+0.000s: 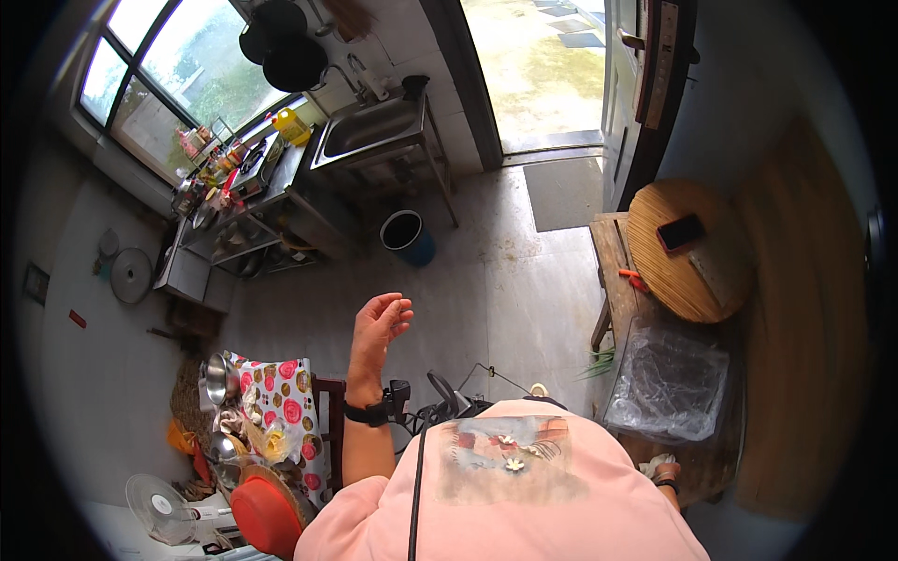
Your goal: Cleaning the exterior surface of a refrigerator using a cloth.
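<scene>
My left hand (382, 322) is raised over the tiled floor, its fingers loosely bent and slightly apart, holding nothing visible. A black strap with a small device (398, 398) is on that wrist. Far to the right, my right hand (669, 472) grips a white cloth (654, 464) low on the worn wooden table (694, 466); its fingers are partly hidden. Just beyond that hand lies a clear plastic sheet or bag (666, 382). Farther along, a round wooden board (652, 259) carries a dark phone (680, 233). Red-handled scissors or a similar tool (634, 279) sit beside the board.
A blue bucket (419, 251) stands on the floor before a steel sink (372, 130). To its left is a cluttered cooking counter (284, 186). A flowered cloth (291, 400) bears bowls at left, near a red basin (265, 515). Black cables (421, 414) lie close to me. The door (624, 105) is ajar.
</scene>
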Motion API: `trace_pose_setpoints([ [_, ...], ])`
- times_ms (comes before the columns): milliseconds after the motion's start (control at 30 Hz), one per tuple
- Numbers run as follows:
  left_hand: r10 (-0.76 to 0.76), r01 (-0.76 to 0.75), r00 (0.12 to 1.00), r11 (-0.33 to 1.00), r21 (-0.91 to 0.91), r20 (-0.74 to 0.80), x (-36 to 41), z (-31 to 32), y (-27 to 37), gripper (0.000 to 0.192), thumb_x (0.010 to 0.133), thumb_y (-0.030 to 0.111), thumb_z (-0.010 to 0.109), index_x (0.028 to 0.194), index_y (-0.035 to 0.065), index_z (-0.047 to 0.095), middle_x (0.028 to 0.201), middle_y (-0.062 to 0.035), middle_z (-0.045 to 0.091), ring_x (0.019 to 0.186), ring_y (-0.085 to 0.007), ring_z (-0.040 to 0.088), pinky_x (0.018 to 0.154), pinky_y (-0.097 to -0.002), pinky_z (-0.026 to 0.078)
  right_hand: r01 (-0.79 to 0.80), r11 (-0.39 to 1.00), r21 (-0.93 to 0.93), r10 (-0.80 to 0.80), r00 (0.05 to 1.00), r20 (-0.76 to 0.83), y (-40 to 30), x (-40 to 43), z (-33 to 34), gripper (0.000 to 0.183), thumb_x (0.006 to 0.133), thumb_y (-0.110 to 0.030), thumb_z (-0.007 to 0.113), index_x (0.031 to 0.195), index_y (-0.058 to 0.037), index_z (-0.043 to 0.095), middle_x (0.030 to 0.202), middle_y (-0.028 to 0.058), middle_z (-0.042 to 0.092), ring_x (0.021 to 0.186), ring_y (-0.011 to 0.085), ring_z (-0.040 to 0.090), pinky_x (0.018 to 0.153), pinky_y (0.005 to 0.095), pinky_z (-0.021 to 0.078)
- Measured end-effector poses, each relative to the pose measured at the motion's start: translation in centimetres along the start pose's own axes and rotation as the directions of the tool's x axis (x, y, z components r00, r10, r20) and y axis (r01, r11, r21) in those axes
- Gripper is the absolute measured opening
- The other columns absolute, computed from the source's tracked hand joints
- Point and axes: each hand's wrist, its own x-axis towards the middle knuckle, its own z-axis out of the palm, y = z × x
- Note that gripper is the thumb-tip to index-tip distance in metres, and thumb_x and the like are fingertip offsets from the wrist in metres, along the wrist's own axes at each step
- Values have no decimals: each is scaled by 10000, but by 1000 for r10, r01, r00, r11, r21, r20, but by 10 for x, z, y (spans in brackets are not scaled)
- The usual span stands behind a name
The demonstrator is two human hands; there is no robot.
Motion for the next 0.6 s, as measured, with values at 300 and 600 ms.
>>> trace_pose_setpoints([
  [300,-85,81,995,994,80,45,60,30,2,228,921,186,616,1103,48,616,986,-53,676,845,-115,653,731,-232,532,-60,995,-75,46,984,-174,-31,-22,-72,341,820,-206,598,1036,49,664,1108,225,646,1025,332,634,862,391,508],
  [600,-125,128,988,991,-27,96,147,-13,-6,216,939,179,590,1110,47,603,1006,-60,668,877,-125,647,768,-255,536,-52,997,52,72,828,-555,-77,-59,-146,303,850,-177,534,1002,44,675,1053,216,667,971,350,646,837,408,512],
])
